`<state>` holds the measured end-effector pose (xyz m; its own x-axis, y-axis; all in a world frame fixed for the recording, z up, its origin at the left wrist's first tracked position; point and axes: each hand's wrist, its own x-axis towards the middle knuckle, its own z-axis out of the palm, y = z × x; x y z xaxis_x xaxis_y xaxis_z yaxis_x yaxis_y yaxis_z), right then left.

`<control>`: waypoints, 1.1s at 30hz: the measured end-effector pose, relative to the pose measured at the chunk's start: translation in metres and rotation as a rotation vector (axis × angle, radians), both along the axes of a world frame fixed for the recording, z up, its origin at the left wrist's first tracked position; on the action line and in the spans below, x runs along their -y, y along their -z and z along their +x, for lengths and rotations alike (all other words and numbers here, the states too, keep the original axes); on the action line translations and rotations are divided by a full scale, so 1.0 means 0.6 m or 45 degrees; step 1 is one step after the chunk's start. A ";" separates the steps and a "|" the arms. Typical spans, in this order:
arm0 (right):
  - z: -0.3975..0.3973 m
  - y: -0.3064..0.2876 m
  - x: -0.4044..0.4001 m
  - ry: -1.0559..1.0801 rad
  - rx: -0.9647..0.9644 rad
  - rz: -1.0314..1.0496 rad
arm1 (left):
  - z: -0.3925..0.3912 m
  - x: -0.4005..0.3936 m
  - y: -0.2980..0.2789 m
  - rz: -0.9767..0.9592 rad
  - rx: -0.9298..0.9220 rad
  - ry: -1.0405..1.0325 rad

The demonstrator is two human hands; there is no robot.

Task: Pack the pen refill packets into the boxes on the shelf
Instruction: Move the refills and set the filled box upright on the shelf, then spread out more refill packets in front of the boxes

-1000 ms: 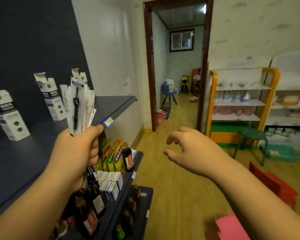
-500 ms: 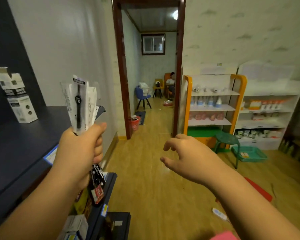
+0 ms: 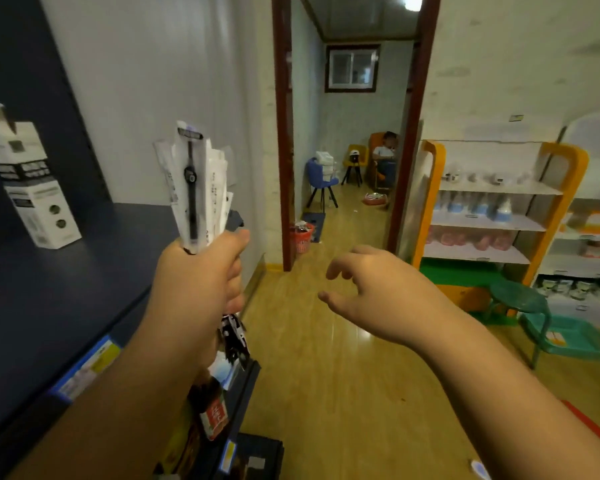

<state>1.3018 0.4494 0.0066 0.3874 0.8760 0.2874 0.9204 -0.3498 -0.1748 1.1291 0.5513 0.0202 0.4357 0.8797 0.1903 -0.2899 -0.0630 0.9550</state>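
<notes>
My left hand (image 3: pixel 201 282) is closed around a bundle of pen refill packets (image 3: pixel 198 188), clear sleeves with black refills, held upright above the right end of the dark blue shelf (image 3: pixel 49 289). Their lower ends stick out under my fist. One white and black box (image 3: pixel 25 181) with its top flap open stands on the shelf at the far left, well apart from the bundle. My right hand (image 3: pixel 371 296) hovers over the floor to the right, fingers spread and curled, holding nothing.
Lower shelves below my left arm carry bottles and packets (image 3: pixel 212 410). Ahead is a doorway (image 3: pixel 347 133) with a person seated in the far room. An orange-framed shelf unit (image 3: pixel 492 209), a green stool (image 3: pixel 520 299) and a teal tray (image 3: pixel 568 337) stand on the right.
The view has swung right: the boxes slid left until only one stays in view. My left hand keeps the bundle upright, and my right hand stays spread in much the same pose.
</notes>
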 end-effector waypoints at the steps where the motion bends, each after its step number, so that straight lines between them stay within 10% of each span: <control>1: 0.007 -0.003 -0.032 -0.058 0.004 0.013 | 0.003 -0.011 -0.006 0.032 -0.024 -0.034; 11: 0.031 -0.030 -0.363 -0.731 -0.107 0.090 | -0.056 -0.165 -0.084 0.159 -0.275 -0.663; 17: -0.018 -0.033 -0.488 -1.106 -0.115 0.089 | -0.144 -0.198 -0.107 0.263 -1.208 -1.109; 25: -0.127 -0.036 -0.552 -1.480 -0.102 0.036 | -0.256 -0.222 -0.062 0.073 -2.174 -0.920; 33: -0.192 -0.040 -0.566 -1.609 -0.049 0.000 | -0.307 -0.224 -0.024 -0.010 -2.189 -0.923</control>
